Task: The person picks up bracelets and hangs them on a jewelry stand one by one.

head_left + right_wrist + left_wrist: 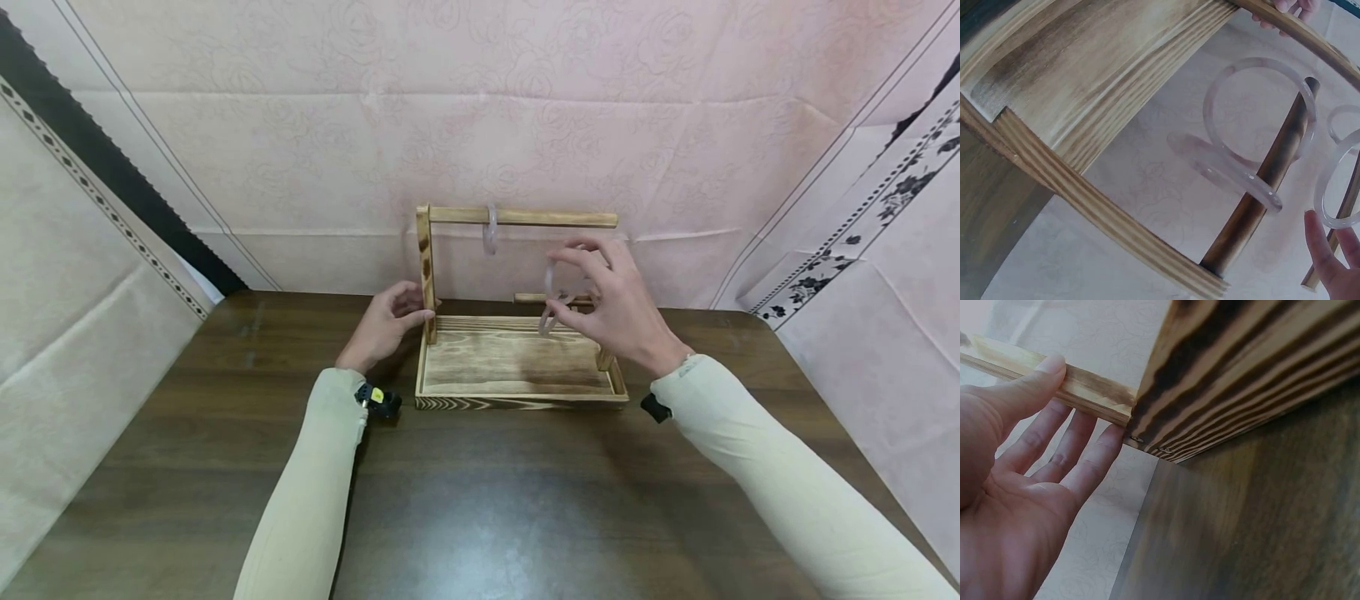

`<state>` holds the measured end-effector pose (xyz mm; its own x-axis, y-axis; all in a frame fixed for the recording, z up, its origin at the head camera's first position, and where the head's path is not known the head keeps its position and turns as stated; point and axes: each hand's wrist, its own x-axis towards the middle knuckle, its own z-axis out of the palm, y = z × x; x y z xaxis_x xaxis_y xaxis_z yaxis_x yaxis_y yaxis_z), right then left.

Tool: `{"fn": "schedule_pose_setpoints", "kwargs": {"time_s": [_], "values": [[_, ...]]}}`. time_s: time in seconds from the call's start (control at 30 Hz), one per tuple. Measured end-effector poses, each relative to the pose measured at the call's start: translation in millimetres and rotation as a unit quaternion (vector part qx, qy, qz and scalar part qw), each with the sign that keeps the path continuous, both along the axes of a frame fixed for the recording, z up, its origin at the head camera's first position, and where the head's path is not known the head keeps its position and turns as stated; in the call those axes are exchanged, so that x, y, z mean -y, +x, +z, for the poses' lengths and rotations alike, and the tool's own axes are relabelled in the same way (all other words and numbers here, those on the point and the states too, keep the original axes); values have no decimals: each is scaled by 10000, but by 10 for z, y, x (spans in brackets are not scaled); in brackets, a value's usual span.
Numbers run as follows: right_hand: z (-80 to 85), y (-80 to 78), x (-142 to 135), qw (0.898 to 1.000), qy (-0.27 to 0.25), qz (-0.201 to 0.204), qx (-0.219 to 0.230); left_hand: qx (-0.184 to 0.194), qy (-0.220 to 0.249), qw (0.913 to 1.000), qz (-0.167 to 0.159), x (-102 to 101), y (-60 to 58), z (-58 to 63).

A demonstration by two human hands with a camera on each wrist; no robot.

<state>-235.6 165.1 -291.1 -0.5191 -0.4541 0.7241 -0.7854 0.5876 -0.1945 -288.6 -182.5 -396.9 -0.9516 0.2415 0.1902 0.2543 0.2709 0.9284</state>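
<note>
My left hand [384, 325] grips the tall left upright [426, 258] of a wooden display stand, thumb [1051, 366] on one face and fingers behind. My right hand [611, 300] holds a pale translucent bangle [1320, 194] between thumb and fingers, in front of the stand's right half. Another bangle [490, 231] hangs from the upper rod [558, 218]. On the lower rod [1235, 240] hang two more bangles, one ring [1207, 119] upright and one ring [1269, 197] tilted in the right wrist view. My right hand partly hides the lower rod in the head view.
The stand's shallow tray base [517, 358] sits near the back edge of a dark wooden table [480, 483]. A short right post [604, 358] carries the lower rod. Pale patterned cloth [480, 133] hangs close behind the stand, with more cloth at both sides.
</note>
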Motion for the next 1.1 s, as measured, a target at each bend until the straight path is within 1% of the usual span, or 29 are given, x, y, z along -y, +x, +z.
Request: {"fn": "schedule_pose_setpoints", "kwargs": {"time_s": [0.1, 0.27, 0.53, 0.83, 1.1], "values": [[4, -9, -21, 9999, -88, -37, -32, -14, 7, 10000, -13, -1, -7, -8], [20, -8, -60, 9998, -108, -151, 63, -25, 7, 10000, 10, 0, -12, -4], [18, -13, -108, 9996, -136, -206, 167, 107, -46, 9999, 48, -3, 19, 2], [33, -23, -155, 9990, -270, -284, 228, 76, 34, 10000, 14, -6, 15, 4], [57, -28, -174, 9967, -366, -537, 485, -29, 18, 10000, -2, -9, 13, 6]]}}
